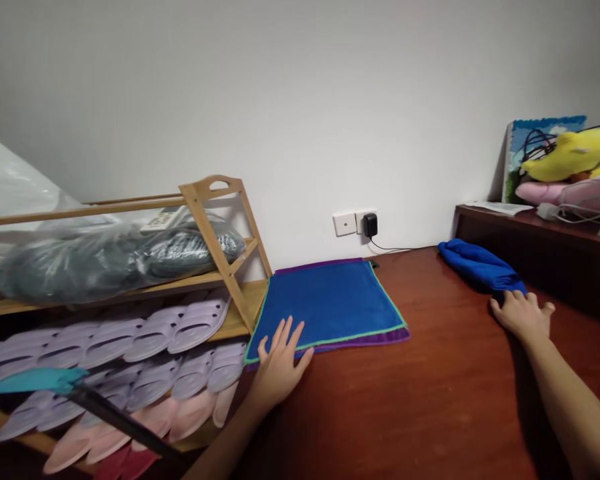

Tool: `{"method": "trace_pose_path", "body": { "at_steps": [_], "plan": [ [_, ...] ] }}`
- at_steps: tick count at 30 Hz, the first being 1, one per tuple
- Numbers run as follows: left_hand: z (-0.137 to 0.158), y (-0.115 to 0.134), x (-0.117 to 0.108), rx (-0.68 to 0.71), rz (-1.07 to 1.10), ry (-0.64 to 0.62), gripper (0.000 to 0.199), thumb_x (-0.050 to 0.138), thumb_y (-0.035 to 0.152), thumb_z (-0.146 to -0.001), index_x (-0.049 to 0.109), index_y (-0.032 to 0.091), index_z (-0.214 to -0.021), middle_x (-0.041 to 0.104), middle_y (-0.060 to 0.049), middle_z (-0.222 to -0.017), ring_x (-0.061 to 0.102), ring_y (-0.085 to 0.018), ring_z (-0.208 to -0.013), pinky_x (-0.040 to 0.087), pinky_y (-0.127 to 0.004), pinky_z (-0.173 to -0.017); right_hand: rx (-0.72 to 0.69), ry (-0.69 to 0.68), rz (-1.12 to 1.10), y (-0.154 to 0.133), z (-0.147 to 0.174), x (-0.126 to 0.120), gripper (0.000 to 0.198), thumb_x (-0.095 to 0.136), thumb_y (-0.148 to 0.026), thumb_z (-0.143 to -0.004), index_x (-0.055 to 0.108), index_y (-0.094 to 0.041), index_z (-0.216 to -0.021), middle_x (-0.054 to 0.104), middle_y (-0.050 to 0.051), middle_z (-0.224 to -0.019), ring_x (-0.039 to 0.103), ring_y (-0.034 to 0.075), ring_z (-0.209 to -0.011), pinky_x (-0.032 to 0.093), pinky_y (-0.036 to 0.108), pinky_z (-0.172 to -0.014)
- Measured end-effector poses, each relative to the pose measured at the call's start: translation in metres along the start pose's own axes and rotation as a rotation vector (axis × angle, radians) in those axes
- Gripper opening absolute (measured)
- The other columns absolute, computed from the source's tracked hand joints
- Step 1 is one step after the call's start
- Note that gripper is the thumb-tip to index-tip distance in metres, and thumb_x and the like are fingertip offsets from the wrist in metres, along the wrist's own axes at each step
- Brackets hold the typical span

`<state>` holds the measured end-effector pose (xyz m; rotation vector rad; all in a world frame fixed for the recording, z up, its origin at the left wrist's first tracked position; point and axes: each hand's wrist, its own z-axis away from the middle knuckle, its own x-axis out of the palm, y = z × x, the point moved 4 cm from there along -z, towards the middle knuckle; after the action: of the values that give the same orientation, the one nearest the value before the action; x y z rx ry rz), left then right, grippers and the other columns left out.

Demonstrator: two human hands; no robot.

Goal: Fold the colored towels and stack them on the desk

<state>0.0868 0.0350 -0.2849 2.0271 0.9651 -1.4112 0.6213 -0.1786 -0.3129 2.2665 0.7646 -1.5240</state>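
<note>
Here, I see the right hand (pixel 525 319) nearer the blue bundle (pixel 477 263), which lies just beyond it, long axis running far-left to near-right; whether its fingers grip, I cannot tell; the left hand (pixel 279 367) spreads wide at the cloth (pixel 330 300)'s near-left corner

Pale wall (pixel 300 100) behind a reddish-brown tabletop (pixel 405 400), light wooden shoe rack (pixel 208 240) on the left
</note>
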Motion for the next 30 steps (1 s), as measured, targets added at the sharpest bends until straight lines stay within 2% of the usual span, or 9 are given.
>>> {"method": "trace_pose_path", "body": {
  "at_steps": [2, 5, 7, 10, 14, 21, 25, 27, 30],
  "plan": [
    [0.001, 0.002, -0.001, 0.011, -0.006, 0.014, 0.053, 0.040, 0.041, -0.091, 0.040, 0.020, -0.139, 0.028, -0.014, -0.149, 0.023, -0.030, -0.137, 0.019, -0.055, -0.104, 0.014, 0.029, 0.005, 0.004, 0.015, -0.012, 0.051, 0.024, -0.045, -0.087, 0.059, -0.012, -0.102, 0.056, 0.018, -0.111, 0.041, 0.028, -0.104, 0.022, 0.053, -0.089],
    [0.003, 0.003, -0.004, 0.005, 0.008, 0.014, 0.053, 0.040, 0.042, -0.091, 0.041, 0.020, -0.139, 0.029, -0.014, -0.149, 0.023, -0.031, -0.137, 0.020, -0.056, -0.103, 0.034, 0.113, 0.005, -0.001, 0.028, -0.028, 0.058, 0.018, -0.044, -0.089, 0.050, -0.007, -0.120, 0.048, 0.022, -0.122, 0.035, 0.030, -0.113, 0.018, 0.051, -0.095],
    [0.005, 0.002, -0.005, 0.003, 0.021, 0.010, 0.053, 0.040, 0.043, -0.091, 0.041, 0.020, -0.139, 0.030, -0.014, -0.148, 0.022, -0.031, -0.137, 0.020, -0.056, -0.103, -0.027, 0.117, -0.015, -0.016, 0.030, -0.032, 0.059, 0.019, -0.046, -0.089, 0.042, -0.013, -0.131, 0.041, 0.018, -0.133, 0.029, 0.030, -0.121, 0.018, 0.050, -0.098],
    [0.006, 0.000, -0.005, 0.006, 0.037, 0.019, 0.053, 0.040, 0.043, -0.091, 0.041, 0.021, -0.139, 0.030, -0.014, -0.149, 0.022, -0.030, -0.137, 0.019, -0.055, -0.104, -0.147, 0.037, -0.064, -0.044, 0.029, -0.028, 0.055, 0.024, -0.052, -0.086, 0.045, -0.025, -0.129, 0.043, 0.010, -0.135, 0.031, 0.030, -0.122, 0.025, 0.051, -0.095],
    [0.008, -0.002, -0.004, 0.013, 0.059, 0.030, 0.052, 0.040, 0.043, -0.092, 0.041, 0.020, -0.139, 0.030, -0.015, -0.148, 0.022, -0.030, -0.137, 0.020, -0.054, -0.103, -0.219, 0.010, -0.107, -0.068, 0.044, -0.031, 0.059, 0.026, -0.057, -0.084, 0.049, -0.018, -0.122, 0.048, 0.013, -0.127, 0.037, 0.033, -0.116, 0.029, 0.054, -0.091],
    [0.012, 0.001, -0.013, 0.038, 0.070, 0.071, 0.050, 0.043, 0.039, -0.090, 0.046, 0.017, -0.135, 0.035, -0.017, -0.146, 0.024, -0.030, -0.136, 0.022, -0.052, -0.103, -0.492, -0.018, -0.156, -0.085, 0.149, -0.088, 0.052, 0.034, -0.066, -0.082, 0.057, -0.024, -0.104, 0.057, 0.008, -0.107, 0.047, 0.029, -0.103, 0.035, 0.046, -0.088],
    [0.014, 0.004, -0.018, 0.069, 0.066, 0.116, 0.047, 0.045, 0.036, -0.089, 0.049, 0.015, -0.131, 0.039, -0.017, -0.143, 0.027, -0.029, -0.135, 0.023, -0.051, -0.103, -0.622, -0.214, -0.422, -0.089, 0.207, -0.134, 0.046, 0.031, -0.063, -0.086, 0.057, -0.027, -0.098, 0.059, 0.006, -0.107, 0.053, 0.024, -0.100, 0.039, 0.038, -0.086],
    [0.015, 0.006, -0.023, 0.095, 0.080, 0.144, 0.045, 0.046, 0.034, -0.088, 0.052, 0.016, -0.129, 0.040, -0.017, -0.142, 0.028, -0.029, -0.134, 0.024, -0.050, -0.103, -0.551, -0.299, -0.505, -0.091, 0.216, -0.149, 0.046, 0.026, -0.062, -0.088, 0.054, -0.025, -0.091, 0.062, 0.005, -0.098, 0.056, 0.021, -0.092, 0.041, 0.034, -0.081],
    [0.019, 0.012, -0.033, 0.147, 0.120, 0.194, 0.039, 0.046, 0.028, -0.088, 0.055, 0.016, -0.124, 0.044, -0.016, -0.140, 0.031, -0.029, -0.133, 0.026, -0.049, -0.102, -0.359, -0.387, -0.421, -0.096, 0.213, -0.148, 0.049, 0.026, -0.066, -0.086, 0.050, -0.023, -0.088, 0.063, 0.006, -0.091, 0.059, 0.023, -0.086, 0.041, 0.034, -0.073]
  ]
}}
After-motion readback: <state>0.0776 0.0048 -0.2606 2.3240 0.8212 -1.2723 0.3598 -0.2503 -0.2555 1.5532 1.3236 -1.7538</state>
